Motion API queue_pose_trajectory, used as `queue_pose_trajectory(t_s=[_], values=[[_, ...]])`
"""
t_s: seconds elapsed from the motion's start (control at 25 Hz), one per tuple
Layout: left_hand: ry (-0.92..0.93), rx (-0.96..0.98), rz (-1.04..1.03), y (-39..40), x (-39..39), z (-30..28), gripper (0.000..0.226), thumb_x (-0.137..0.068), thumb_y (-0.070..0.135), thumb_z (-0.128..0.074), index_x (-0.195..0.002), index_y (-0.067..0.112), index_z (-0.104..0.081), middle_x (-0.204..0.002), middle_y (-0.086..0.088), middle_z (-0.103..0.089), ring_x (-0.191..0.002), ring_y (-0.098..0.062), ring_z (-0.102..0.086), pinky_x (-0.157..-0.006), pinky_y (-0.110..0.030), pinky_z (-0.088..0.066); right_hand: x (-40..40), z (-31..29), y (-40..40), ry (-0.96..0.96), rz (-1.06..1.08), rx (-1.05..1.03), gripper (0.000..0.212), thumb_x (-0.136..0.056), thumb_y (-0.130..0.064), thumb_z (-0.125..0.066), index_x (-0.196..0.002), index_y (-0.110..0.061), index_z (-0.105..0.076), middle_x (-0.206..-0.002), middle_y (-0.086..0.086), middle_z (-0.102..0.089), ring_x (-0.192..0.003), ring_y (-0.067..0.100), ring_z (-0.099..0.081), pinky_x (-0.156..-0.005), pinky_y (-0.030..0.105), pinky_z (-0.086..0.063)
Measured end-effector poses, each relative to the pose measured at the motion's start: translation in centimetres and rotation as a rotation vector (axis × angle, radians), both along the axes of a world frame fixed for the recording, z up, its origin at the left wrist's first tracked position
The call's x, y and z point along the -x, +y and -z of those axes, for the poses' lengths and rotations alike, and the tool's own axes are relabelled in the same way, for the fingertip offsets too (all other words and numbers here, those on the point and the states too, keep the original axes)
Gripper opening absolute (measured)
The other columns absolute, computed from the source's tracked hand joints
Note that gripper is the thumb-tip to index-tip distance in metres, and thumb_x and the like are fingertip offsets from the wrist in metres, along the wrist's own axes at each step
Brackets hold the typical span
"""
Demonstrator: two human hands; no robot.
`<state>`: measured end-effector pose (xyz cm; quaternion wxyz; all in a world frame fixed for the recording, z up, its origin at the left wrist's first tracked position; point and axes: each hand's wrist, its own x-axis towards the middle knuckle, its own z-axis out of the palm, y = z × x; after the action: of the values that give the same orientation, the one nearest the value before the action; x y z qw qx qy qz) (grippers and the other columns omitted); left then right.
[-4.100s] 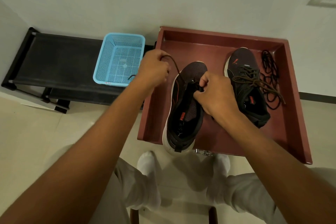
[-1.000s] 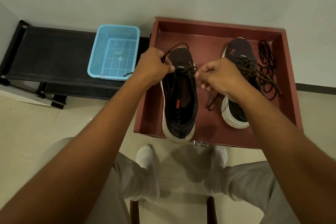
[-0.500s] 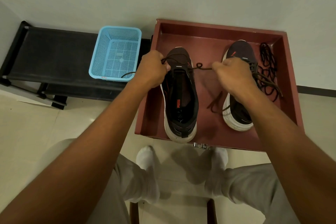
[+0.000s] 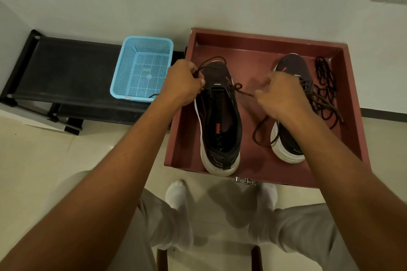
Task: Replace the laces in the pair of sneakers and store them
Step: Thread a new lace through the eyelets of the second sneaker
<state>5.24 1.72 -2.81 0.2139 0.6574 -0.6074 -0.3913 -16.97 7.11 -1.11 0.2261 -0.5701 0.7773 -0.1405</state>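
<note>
A low black bench with a fabric top (image 4: 66, 72) sits at far left, against the pale wall. A light blue perforated plastic basket (image 4: 143, 70) rests on its right end, just left of the left hand's knuckles.

The left hand (image 4: 184, 84) has its fingers curled tight, pinching one end of a dark brown shoelace (image 4: 239, 90) at the fingertips; a loop of that lace arcs up and over from the fingers. Directly right of those fingers stands a black mesh sneaker with a white sole and orange logo (image 4: 220, 125), toe pointing away, heel at the near rim of a shallow reddish-brown wooden tray (image 4: 253, 44).

The lace crosses the sneaker's top eyelets in a loose knot and runs on to the right hand (image 4: 279, 97), whose thumb and forefinger pinch the other end; the remaining fingers are curled under. A slack length hangs below that hand onto the tray floor.

Behind and beneath the right hand's fingers lies the second black sneaker, already laced in brown (image 4: 290, 138). Furthest right, beyond the knuckles, a loose pile of black laces (image 4: 326, 86) lies by the tray's right wall.
</note>
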Motion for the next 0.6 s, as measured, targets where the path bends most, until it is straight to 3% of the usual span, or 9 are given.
queue_pose_trajectory(t_s=[0.12,0.24,0.32,0.44,0.52,0.6], values=[[-0.004,0.003,-0.004,0.3,0.1,0.0,0.014,-0.086,0.008,-0.077,-0.09,0.017,-0.068,-0.086,-0.007,-0.073,-0.083,-0.022,-0.073,-0.081,-0.043,-0.063,-1.4,0.0,-0.2,-0.133,-0.118,-0.015,0.036,-0.088,-0.024,-0.074,-0.123,-0.016,-0.07,-0.101,-0.002,-0.072,-0.09,0.013,-0.067,-0.084,0.026,-0.053],[0.014,0.003,-0.02,0.4,0.2,-0.2,0.012,-0.088,0.004,-0.074,-0.096,0.011,-0.068,-0.086,-0.01,-0.073,-0.079,-0.022,-0.074,-0.077,-0.041,-0.064,-2.1,0.4,-0.3,-0.168,-0.169,-0.012,0.019,-0.089,-0.022,-0.078,-0.108,-0.018,-0.076,-0.081,-0.012,-0.065,-0.073,0.0,-0.059,-0.067,0.018,-0.043],[0.042,-0.003,-0.049,0.3,0.3,-0.6,0.01,-0.094,-0.001,-0.065,-0.096,0.009,-0.067,-0.086,-0.01,-0.073,-0.07,-0.016,-0.073,-0.063,-0.03,-0.062,-2.0,0.7,-0.3,-0.145,-0.167,-0.011,0.011,-0.09,-0.023,-0.078,-0.098,-0.017,-0.079,-0.079,-0.007,-0.067,-0.074,0.007,-0.061,-0.068,0.022,-0.044],[0.046,-0.016,-0.064,0.2,0.9,-1.6,0.018,-0.1,-0.005,-0.052,-0.102,0.008,-0.064,-0.089,-0.009,-0.072,-0.057,-0.005,-0.063,-0.044,-0.013,-0.047,-2.0,1.1,-0.1,-0.127,-0.178,-0.013,0.009,-0.092,-0.024,-0.074,-0.088,-0.016,-0.078,-0.081,0.002,-0.072,-0.078,0.019,-0.066,-0.07,0.027,-0.048],[0.031,-0.022,-0.039,-0.1,0.9,-1.8,0.02,-0.1,-0.006,-0.049,-0.105,0.003,-0.066,-0.091,-0.015,-0.074,-0.057,-0.009,-0.064,-0.044,-0.017,-0.048,-2.2,1.1,0.1,-0.141,-0.166,-0.024,0.018,-0.094,-0.023,-0.069,-0.079,-0.015,-0.074,-0.078,0.004,-0.072,-0.075,0.021,-0.067,-0.067,0.03,-0.049],[-0.024,0.018,-0.022,-0.4,0.5,-2.2,0.015,-0.098,-0.002,-0.052,-0.102,0.001,-0.066,-0.09,-0.018,-0.075,-0.066,-0.02,-0.071,-0.056,-0.03,-0.059,-2.4,0.5,0.0,-0.201,-0.104,-0.032,0.021,-0.094,-0.023,-0.064,-0.077,-0.013,-0.071,-0.075,0.003,-0.072,-0.069,0.018,-0.066,-0.065,0.03,-0.049]])
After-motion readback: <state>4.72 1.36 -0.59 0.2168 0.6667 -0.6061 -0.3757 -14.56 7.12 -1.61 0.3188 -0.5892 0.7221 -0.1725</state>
